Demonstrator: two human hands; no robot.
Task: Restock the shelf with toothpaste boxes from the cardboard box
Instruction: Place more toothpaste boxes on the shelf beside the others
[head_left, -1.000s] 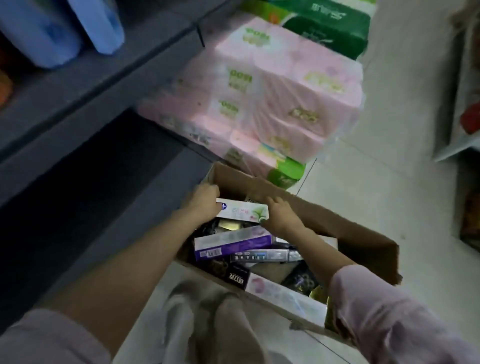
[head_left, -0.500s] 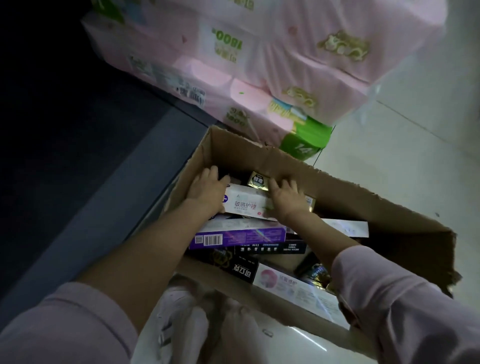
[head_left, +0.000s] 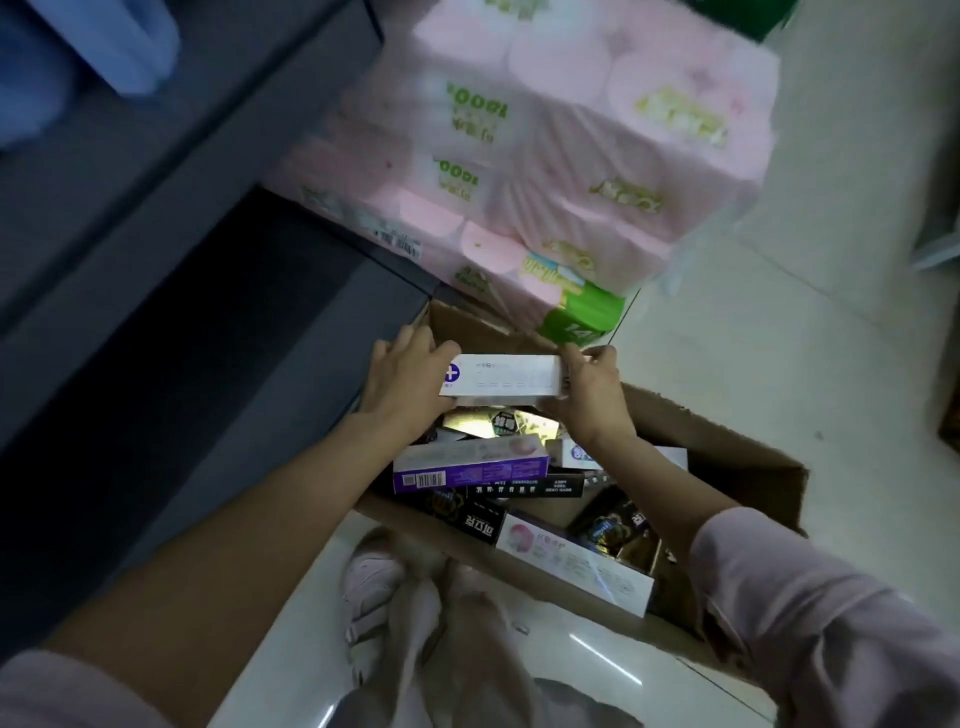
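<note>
Both hands, our left hand (head_left: 402, 382) and right hand (head_left: 589, 387), gripped the ends of a white toothpaste box (head_left: 501, 375), keeping it level above the cardboard box (head_left: 727, 447); the shelf (head_left: 218, 364) waited at nine o'clock.

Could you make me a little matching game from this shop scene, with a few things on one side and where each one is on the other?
Things:
1. white toothpaste box
2. purple toothpaste box
3. pink tissue packs
4. cardboard box

Places:
A. stacked on the floor beyond the cardboard box
B. held at its ends by the left hand and right hand
C. on the floor in front of the person's feet
D. lying among other boxes inside the cardboard box

Pairs: 1-B, 2-D, 3-A, 4-C
</note>
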